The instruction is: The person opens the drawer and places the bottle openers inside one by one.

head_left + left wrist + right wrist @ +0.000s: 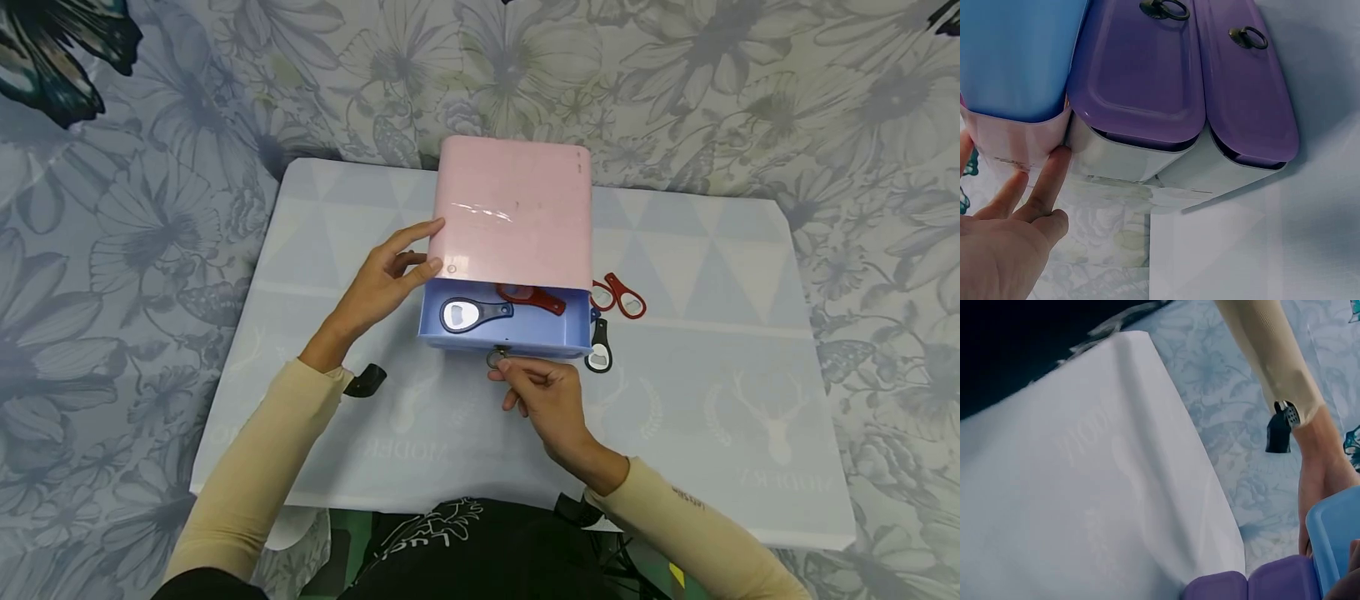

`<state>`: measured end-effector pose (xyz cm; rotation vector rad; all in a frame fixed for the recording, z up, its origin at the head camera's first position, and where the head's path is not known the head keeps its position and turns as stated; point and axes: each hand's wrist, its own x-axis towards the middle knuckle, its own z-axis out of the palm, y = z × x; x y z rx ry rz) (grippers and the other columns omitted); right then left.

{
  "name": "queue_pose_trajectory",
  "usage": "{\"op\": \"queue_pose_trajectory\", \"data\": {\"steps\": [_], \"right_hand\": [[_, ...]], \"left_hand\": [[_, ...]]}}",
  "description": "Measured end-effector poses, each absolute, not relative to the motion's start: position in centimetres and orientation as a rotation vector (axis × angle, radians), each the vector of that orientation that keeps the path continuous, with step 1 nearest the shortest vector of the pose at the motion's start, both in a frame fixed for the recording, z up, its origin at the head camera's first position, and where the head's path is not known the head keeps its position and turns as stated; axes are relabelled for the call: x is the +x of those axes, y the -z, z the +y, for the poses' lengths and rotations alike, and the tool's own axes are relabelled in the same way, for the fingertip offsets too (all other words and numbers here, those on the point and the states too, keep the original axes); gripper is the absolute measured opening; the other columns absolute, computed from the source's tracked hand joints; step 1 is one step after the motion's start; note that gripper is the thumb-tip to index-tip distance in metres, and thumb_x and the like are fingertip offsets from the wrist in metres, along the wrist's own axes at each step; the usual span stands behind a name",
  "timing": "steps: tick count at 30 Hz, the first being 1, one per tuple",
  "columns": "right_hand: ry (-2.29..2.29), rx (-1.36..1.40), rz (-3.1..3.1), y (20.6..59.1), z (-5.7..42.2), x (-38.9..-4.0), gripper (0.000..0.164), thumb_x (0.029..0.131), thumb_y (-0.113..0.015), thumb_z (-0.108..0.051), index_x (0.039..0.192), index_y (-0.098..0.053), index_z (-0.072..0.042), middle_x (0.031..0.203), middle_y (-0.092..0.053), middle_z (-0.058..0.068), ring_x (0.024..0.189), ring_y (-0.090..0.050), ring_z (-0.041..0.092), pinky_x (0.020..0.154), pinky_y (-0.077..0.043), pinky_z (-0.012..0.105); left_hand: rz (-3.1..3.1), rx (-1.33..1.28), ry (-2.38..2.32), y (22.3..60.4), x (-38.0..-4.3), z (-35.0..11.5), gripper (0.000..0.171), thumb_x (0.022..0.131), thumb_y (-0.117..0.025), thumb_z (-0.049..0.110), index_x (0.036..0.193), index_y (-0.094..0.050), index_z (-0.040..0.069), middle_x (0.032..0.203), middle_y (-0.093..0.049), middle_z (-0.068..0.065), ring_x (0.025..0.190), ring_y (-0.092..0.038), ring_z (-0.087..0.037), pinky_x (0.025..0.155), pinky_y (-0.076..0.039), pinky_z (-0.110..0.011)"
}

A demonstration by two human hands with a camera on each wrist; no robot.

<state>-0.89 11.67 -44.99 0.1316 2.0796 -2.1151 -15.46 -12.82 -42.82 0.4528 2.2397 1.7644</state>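
A small drawer chest with a pink top stands on the table, its upper blue drawer pulled out. Inside that drawer lie a blue bottle opener and a red bottle opener, the red one partly under the pink top. My left hand rests against the chest's left side, fingers extended along the pink casing. At the drawer's front, my right hand pinches the metal ring pull. Two purple drawers below are closed almost fully, each with a ring pull.
Right of the chest, red bottle openers lie on the table. A dark-handled bottle opener lies nearer, beside the drawer's right corner, with a bit of blue showing behind it. Floral-patterned cloth surrounds the table.
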Motion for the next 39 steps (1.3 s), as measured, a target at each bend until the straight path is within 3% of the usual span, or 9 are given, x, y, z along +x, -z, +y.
{"op": "queue_pose_trajectory", "data": {"steps": [5, 13, 23, 39], "right_hand": [[2.125, 0.141, 2.101, 44.9, 11.8, -1.9, 0.024, 0.099, -0.065, -0.017, 0.108, -0.076, 0.002, 0.092, -0.076, 0.020, 0.054, -0.064, 0.013, 0.045, -0.042, 0.023], [2.172, 0.134, 2.109, 45.0, 11.9, -3.4, 0.023, 0.098, -0.066, -0.016, 0.108, -0.076, 0.002, 0.088, -0.078, 0.004, 0.053, -0.064, 0.012, 0.045, -0.041, 0.022], [2.205, 0.123, 2.118, 45.0, 11.9, -4.7, 0.023, 0.098, -0.067, -0.017, 0.109, -0.076, 0.001, 0.085, -0.078, -0.003, 0.053, -0.063, 0.011, 0.045, -0.040, 0.020], [2.236, 0.134, 2.101, 45.1, 11.9, -6.0, 0.023, 0.097, -0.068, -0.017, 0.107, -0.076, 0.002, 0.086, -0.078, -0.001, 0.052, -0.062, 0.010, 0.045, -0.039, 0.020]], "left_hand": [[2.232, 0.445, -1.764, 42.8, -15.4, -12.9, 0.055, 0.100, -0.064, 0.024, 0.152, -0.045, 0.032, 0.160, -0.036, 0.007, 0.129, -0.054, -0.034, 0.106, -0.046, -0.055], [2.210, 0.460, -1.786, 42.9, -15.5, -12.9, 0.054, 0.101, -0.062, 0.022, 0.151, -0.046, 0.031, 0.158, -0.037, 0.008, 0.128, -0.055, -0.032, 0.104, -0.047, -0.053], [2.230, 0.481, -1.760, 42.5, -15.6, -12.7, 0.053, 0.102, -0.061, 0.023, 0.152, -0.045, 0.030, 0.159, -0.036, 0.005, 0.130, -0.054, -0.034, 0.105, -0.047, -0.055], [2.219, 0.436, -1.772, 42.8, -15.6, -12.8, 0.052, 0.101, -0.061, 0.025, 0.151, -0.046, 0.032, 0.159, -0.036, 0.008, 0.131, -0.054, -0.032, 0.105, -0.047, -0.055]]}}
